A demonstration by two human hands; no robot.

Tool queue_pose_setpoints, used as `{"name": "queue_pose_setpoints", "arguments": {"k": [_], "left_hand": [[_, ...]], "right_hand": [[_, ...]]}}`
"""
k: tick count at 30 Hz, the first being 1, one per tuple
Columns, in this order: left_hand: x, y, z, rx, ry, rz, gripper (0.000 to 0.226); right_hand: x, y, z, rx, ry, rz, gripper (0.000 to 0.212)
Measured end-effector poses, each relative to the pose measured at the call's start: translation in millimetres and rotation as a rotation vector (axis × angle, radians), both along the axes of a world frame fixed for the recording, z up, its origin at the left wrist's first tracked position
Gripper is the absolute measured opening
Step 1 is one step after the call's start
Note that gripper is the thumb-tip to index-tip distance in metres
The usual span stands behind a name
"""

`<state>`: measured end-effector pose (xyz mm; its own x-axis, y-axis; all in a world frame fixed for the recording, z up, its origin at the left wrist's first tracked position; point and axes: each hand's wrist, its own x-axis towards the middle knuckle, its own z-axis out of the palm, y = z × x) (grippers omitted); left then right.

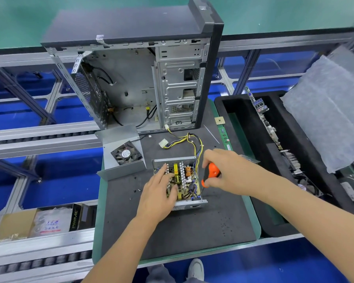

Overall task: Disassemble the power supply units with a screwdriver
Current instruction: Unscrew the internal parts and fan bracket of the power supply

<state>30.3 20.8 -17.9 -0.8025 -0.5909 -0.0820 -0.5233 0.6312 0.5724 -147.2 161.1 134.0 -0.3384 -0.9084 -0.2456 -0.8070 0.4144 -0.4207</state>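
Right hand (226,170): fingers curled round the orange and black screwdriver (210,174), tip angled down at the right edge of the power supply (180,183).
Left hand (159,194): fingers loosely spread, pressing on the circuit board from the left.
Power supply: open metal box in the middle of the dark mat (182,225).
Cover with fan (122,153): just left and behind the power supply.
Computer case (143,78): upright, open, behind the power supply.
Wire bundle (189,139): runs back from the power supply towards the case.

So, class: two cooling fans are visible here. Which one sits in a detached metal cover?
The fan left of the open power supply, label up in the cover. The other fan lies in the black tray.
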Motion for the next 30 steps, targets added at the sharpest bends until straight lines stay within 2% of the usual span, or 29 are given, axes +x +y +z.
{"name": "queue_pose_setpoints", "arguments": {"k": [2, 4, 5, 7, 8, 9, 11, 13, 14, 15, 16, 17, 18, 19, 20, 21, 23, 24, 28, 30], "left_hand": [[0.1, -0.2, 0.2, 0.0, -0.004, 0.001, 0.041], [0.0, -0.1, 0.3, -0.002, -0.003, 0.002, 0.04], [0.0, -0.1, 0.3, -0.002, -0.002, 0.002, 0.04], [0.0, 0.1, 0.2, 0.0, 0.001, -0.002, 0.04], [-0.1, 0.0, 0.1, -0.001, 0.002, -0.002, 0.04], [-0.2, -0.1, 0.0, -0.001, 0.002, -0.002, 0.04], [-0.8, -0.3, 0.0, -0.001, 0.003, -0.003, 0.041], [-1.3, -0.7, -0.5, 0.0, 0.007, -0.004, 0.041], [-1.5, -0.7, -0.7, 0.001, 0.007, -0.004, 0.041], [-2.0, -0.8, -0.9, 0.001, 0.008, -0.006, 0.042], [-2.3, -0.7, -1.3, 0.003, 0.008, -0.008, 0.042], [-2.1, -0.7, -1.7, 0.003, 0.007, -0.009, 0.042], [-1.7, -0.9, -2.4, -0.002, 0.006, -0.01, 0.043], [-1.1, -1.3, -2.8, -0.007, 0.007, -0.011, 0.043], [-1.1, -1.4, -3.1, -0.01, 0.011, -0.012, 0.044], [-1.1, -1.4, -3.2, -0.007, 0.018, -0.011, 0.043], [-2.1, -1.2, -3.4, -0.002, 0.035, -0.01, 0.042], [-2.4, -1.0, -3.3, -0.006, 0.045, -0.012, 0.041], [-0.3, 0.5, 0.7, -0.091, 0.082, -0.014, 0.037], [1.0, 1.5, 4.4, -0.156, 0.086, -0.036, 0.042]], "right_hand": [[-0.6, 0.0, 1.9, 0.02, -0.058, -0.008, 0.034], [0.4, 0.3, 1.9, 0.086, 0.01, -0.018, 0.038], [2.3, 0.5, 2.7, 0.115, 0.081, -0.055, 0.047], [5.0, 2.4, 4.6, 0.167, 0.401, -0.074, 0.058], [4.7, 2.2, 3.6, 0.17, 0.575, -0.013, 0.05], [4.1, 2.8, 2.1, 0.156, 0.64, 0.063, 0.038], [0.8, 4.6, 1.9, 0.129, 0.446, 0.082, 0.021], [-0.1, 4.9, 4.1, 0.083, 0.16, 0.063, 0.025], [0.3, 4.9, 4.6, 0.069, 0.094, 0.06, 0.029], [0.9, 5.6, 5.4, 0.099, 0.094, 0.048, 0.035], [0.5, 6.1, 5.6, 0.169, 0.184, 0.034, 0.048], [0.2, 5.7, 6.6, 0.244, 0.355, 0.082, 0.061], [-0.8, 5.1, 6.9, 0.304, 0.528, 0.146, 0.06], [-0.7, 4.6, 5.9, 0.301, 0.582, 0.15, 0.042], [0.7, 4.4, 5.8, 0.275, 0.572, 0.143, 0.026], [1.4, 4.6, 5.9, 0.23, 0.478, 0.102, 0.023], [-0.1, 6.4, 5.4, 0.218, 0.28, 0.069, 0.03], [0.1, 7.1, 7.6, 0.23, 0.243, 0.043, 0.035], [-2.8, 9.0, 5.2, 0.313, 0.579, 0.139, 0.036], [-4.3, 11.0, 3.1, 0.243, 0.528, 0.093, 0.031]]}}
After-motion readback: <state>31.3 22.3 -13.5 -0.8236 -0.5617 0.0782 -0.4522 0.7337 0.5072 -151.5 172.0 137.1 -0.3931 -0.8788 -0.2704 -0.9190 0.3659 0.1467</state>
